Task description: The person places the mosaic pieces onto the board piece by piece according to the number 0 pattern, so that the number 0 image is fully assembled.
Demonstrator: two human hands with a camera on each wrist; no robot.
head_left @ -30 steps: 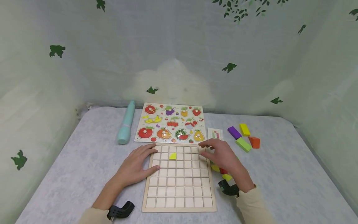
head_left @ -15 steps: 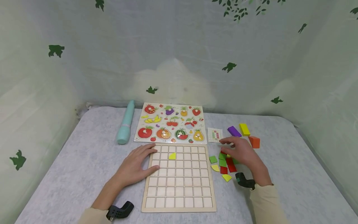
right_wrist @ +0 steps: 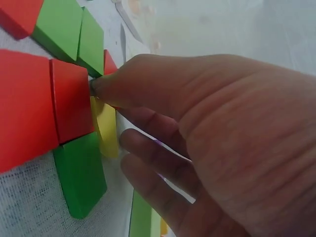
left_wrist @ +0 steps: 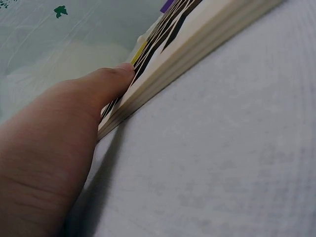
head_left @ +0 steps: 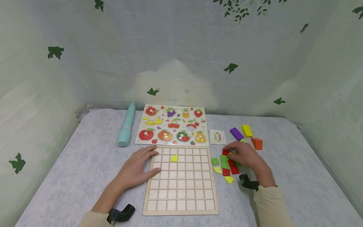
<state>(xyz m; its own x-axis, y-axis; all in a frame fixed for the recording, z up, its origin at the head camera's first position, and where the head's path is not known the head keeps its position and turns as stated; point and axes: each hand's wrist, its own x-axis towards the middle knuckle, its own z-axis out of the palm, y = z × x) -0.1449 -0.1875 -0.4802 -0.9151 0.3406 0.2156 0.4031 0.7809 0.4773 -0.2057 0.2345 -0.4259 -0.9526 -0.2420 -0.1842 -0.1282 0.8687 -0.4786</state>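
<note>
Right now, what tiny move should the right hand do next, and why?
Probably pinch the far red tile and lift it. The fingers of the right hand are right at it, though I can't tell if they grip it yet. The board holds just one yellow tile, and the left hand rests on its edge, which may help keep it still.

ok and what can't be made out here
Head: fine markings on the printed card, too small.
Head: whatever lies under the right hand, covered by it.
Right wrist: whether that hand grips anything; its thumb hides contact.
Left wrist: rest of the wooden board, cut off by the top edge.
</note>
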